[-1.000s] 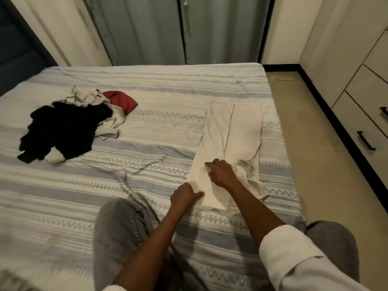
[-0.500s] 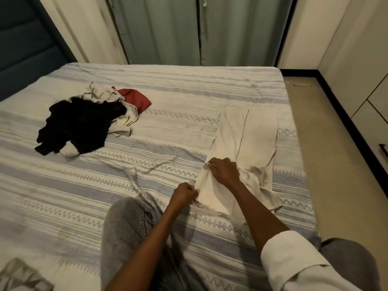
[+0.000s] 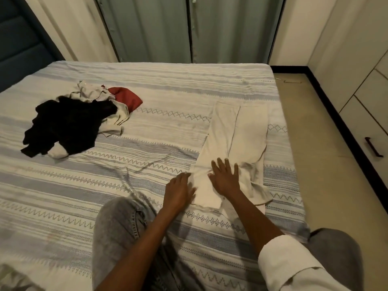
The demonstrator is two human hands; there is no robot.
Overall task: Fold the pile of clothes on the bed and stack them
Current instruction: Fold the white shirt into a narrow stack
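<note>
A pair of cream trousers [image 3: 237,137] lies lengthwise on the right side of the bed, legs folded one over the other, with the waist end nearest me. My right hand [image 3: 225,177] lies flat on the waist part with fingers spread. My left hand [image 3: 178,191] rests flat at the trousers' left edge, fingers straight. On the left side of the bed sits a loose pile of clothes [image 3: 69,124]: a black garment on top, pale pieces and a red one [image 3: 126,97] behind it.
The bed [image 3: 147,80] has a striped blue and white cover. My grey-jeaned knee [image 3: 119,227] rests on it. Beige floor [image 3: 315,154] and a drawer unit [image 3: 369,127] run along the right. Curtains [image 3: 189,28] hang behind; a headboard [image 3: 19,38] stands far left.
Both hands let go of the pinched fabric at the waist and now lie flat on the trousers. The raised flap has been laid down.
</note>
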